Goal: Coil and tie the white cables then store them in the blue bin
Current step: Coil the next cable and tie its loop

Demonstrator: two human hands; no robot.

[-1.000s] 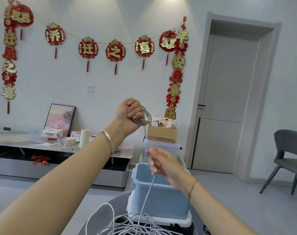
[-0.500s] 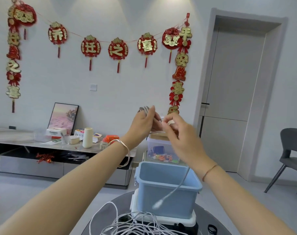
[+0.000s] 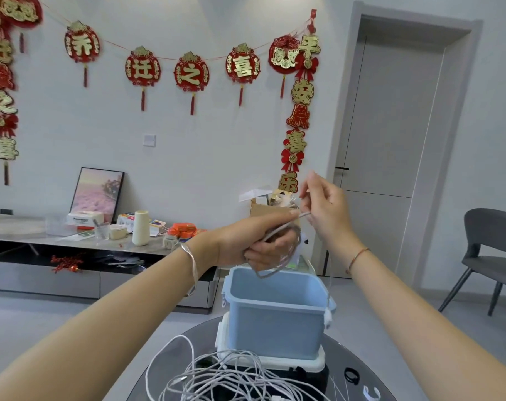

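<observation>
My left hand (image 3: 259, 241) is closed around a small coil of white cable (image 3: 278, 264), held above the open blue bin (image 3: 275, 319). Loops of the coil hang below the fingers over the bin's back rim. My right hand (image 3: 324, 209) pinches the loose end of the same cable just right of the coil. The cable's tail runs down past the right wrist, and its white plug (image 3: 328, 317) dangles by the bin's right corner. A tangle of more white cables (image 3: 231, 380) lies on the dark round table in front of the bin.
The bin stands on a white box (image 3: 275, 360) on the round glass table (image 3: 347, 351). Small black rings (image 3: 351, 375) lie on the table's right side. Behind are a cardboard box (image 3: 270, 208), a low cluttered TV cabinet (image 3: 43, 241), a door, and a grey chair (image 3: 494, 250) at right.
My right hand has pulled away to the right and up from the left hand, drawing the cable end out. My left hand has turned and dropped, so the coil hangs over the bin.
</observation>
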